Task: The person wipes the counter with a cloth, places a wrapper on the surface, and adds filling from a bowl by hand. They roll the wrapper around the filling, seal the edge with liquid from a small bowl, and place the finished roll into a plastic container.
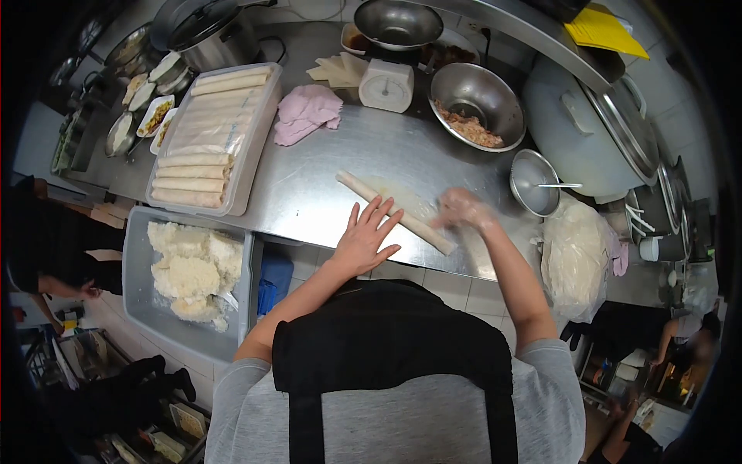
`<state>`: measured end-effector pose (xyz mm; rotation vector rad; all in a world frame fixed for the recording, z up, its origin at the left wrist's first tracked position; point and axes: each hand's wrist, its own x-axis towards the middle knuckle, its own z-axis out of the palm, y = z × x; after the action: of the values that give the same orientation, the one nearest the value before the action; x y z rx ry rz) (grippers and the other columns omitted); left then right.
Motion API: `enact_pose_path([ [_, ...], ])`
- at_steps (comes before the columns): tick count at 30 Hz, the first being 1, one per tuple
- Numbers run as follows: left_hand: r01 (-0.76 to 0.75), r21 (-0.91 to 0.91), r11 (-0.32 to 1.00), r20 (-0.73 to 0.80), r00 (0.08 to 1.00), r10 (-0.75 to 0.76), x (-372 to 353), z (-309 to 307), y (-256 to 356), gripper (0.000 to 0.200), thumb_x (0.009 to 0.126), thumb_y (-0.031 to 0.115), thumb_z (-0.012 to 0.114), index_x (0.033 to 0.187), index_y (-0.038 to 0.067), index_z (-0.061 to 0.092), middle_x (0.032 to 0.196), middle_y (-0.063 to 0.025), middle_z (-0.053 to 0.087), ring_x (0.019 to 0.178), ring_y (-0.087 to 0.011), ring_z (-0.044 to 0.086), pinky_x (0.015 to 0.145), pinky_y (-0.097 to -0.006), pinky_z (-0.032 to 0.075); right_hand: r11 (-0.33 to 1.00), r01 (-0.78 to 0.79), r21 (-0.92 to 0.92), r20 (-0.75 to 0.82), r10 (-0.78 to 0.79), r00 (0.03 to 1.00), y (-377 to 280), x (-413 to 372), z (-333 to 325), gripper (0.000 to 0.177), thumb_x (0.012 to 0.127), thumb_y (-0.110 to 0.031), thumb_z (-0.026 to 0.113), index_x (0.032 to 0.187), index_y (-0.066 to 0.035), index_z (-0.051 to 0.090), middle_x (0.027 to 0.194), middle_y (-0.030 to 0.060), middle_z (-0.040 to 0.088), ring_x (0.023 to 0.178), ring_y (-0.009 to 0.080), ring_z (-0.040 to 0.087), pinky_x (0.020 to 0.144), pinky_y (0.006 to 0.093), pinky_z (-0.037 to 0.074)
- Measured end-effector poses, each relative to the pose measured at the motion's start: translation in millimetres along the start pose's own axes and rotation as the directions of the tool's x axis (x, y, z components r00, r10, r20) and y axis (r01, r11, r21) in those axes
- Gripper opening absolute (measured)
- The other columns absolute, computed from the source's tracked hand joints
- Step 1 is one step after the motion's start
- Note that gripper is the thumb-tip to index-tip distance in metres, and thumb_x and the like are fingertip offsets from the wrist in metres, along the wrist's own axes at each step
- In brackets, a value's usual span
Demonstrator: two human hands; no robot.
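Note:
A long, pale uncooked spring roll [417, 226] lies diagonally on the steel worktop in front of me. My left hand [365, 236] rests on its middle with the fingers spread, pressing but not gripping. Near the roll's right end is my right hand [464, 210], smeared by motion, so its fingers cannot be read. A wet patch [398, 197] shines on the steel just beyond the roll. Farther back right, a metal bowl [501, 91] holds a pinkish minced filling [473, 127].
A plastic box [241, 182] of similar rolls stands left of a pink cloth [308, 112]. Behind are a scale [386, 85] and wrapper sheets [340, 71]. Right are a small bowl [533, 182], a big pot [564, 116] and a bag [576, 255]. A grey tub [139, 301] sits front left; other people work nearby.

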<state>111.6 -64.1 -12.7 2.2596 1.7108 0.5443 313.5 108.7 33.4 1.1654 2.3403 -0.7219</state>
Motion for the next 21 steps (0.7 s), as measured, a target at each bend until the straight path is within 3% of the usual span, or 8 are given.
enact_pose_path([
  [3,0.013,0.003,1.0,-0.008,1.0,-0.013,1,-2,1,0.067,0.088,0.045,0.054,0.145,0.016,0.033,0.151,-0.0111,0.025,0.141,-0.0316,0.017,0.111,-0.0568,0.016,0.998,-0.015,0.053,-0.005,0.015,1.0,15,-27,8,0.047,0.065,-0.046,0.077,0.08,-0.002,0.068,0.084,0.0181,0.066,0.077,0.032,0.064,0.07,0.0422,0.048],
  [6,0.009,0.007,1.0,-0.004,1.0,-0.009,0,0,2,0.068,0.088,0.046,0.054,0.145,0.016,0.033,0.151,-0.0109,0.024,0.141,-0.0313,0.017,0.112,-0.0567,0.016,0.999,-0.052,-0.001,-0.022,0.052,0.998,4,4,2,0.051,0.065,-0.048,0.077,0.083,-0.001,0.068,0.084,0.019,0.066,0.075,0.0341,0.064,0.071,0.043,0.049],
  [8,0.003,0.014,1.0,-0.002,1.0,-0.003,1,0,2,0.068,0.088,0.047,0.054,0.145,0.017,0.033,0.151,-0.0108,0.024,0.142,-0.0311,0.017,0.112,-0.0566,0.016,0.997,0.072,-0.023,-0.287,-0.075,0.955,-10,33,3,0.054,0.066,-0.05,0.076,0.085,0.0,0.068,0.086,0.0202,0.067,0.078,0.0353,0.065,0.071,0.043,0.05],
  [12,0.005,0.028,1.0,-0.006,1.0,-0.005,0,1,1,0.068,0.087,0.047,0.054,0.145,0.017,0.033,0.152,-0.0105,0.024,0.142,-0.0307,0.017,0.111,-0.0569,0.016,0.995,-0.002,0.105,-0.286,0.032,0.958,-24,55,-2,0.058,0.066,-0.054,0.074,0.084,0.0,0.068,0.087,0.0209,0.066,0.078,0.0358,0.065,0.071,0.0432,0.05],
  [14,0.009,0.023,1.0,-0.013,1.0,-0.008,0,1,0,0.068,0.088,0.047,0.054,0.145,0.017,0.032,0.152,-0.0105,0.024,0.142,-0.0307,0.017,0.111,-0.0571,0.016,0.978,0.091,-0.187,-0.213,-0.131,0.968,15,55,30,0.061,0.066,-0.058,0.073,0.083,0.001,0.068,0.088,0.0209,0.066,0.078,0.0352,0.065,0.07,0.0428,0.051],
  [17,0.017,0.013,1.0,-0.008,1.0,-0.016,0,1,-1,0.068,0.089,0.05,0.051,0.146,0.018,0.031,0.152,-0.0098,0.023,0.142,-0.0301,0.016,0.112,-0.058,0.016,0.977,0.014,-0.212,-0.056,-0.026,0.998,17,-7,18,0.062,0.066,-0.062,0.071,0.08,-0.001,0.069,0.084,0.0192,0.067,0.075,0.0349,0.065,0.069,0.0422,0.051],
  [19,0.01,0.025,1.0,0.0,1.0,-0.01,-1,1,0,0.068,0.089,0.05,0.051,0.146,0.018,0.031,0.152,-0.0095,0.023,0.142,-0.03,0.016,0.112,-0.0575,0.016,0.998,0.045,-0.04,-0.181,-0.052,0.982,29,-32,13,0.054,0.066,-0.056,0.074,0.075,-0.003,0.07,0.079,0.0172,0.068,0.072,0.0318,0.065,0.067,0.0399,0.05],
  [21,0.001,0.016,1.0,-0.007,1.0,-0.001,0,0,-1,0.068,0.088,0.048,0.052,0.145,0.017,0.032,0.152,-0.0102,0.024,0.142,-0.0307,0.017,0.112,-0.0573,0.016,0.949,-0.074,0.307,-0.357,0.187,0.915,57,-41,-17,0.041,0.066,-0.043,0.079,0.072,-0.004,0.07,0.071,0.0146,0.067,0.067,0.0273,0.064,0.065,0.0372,0.049],
])
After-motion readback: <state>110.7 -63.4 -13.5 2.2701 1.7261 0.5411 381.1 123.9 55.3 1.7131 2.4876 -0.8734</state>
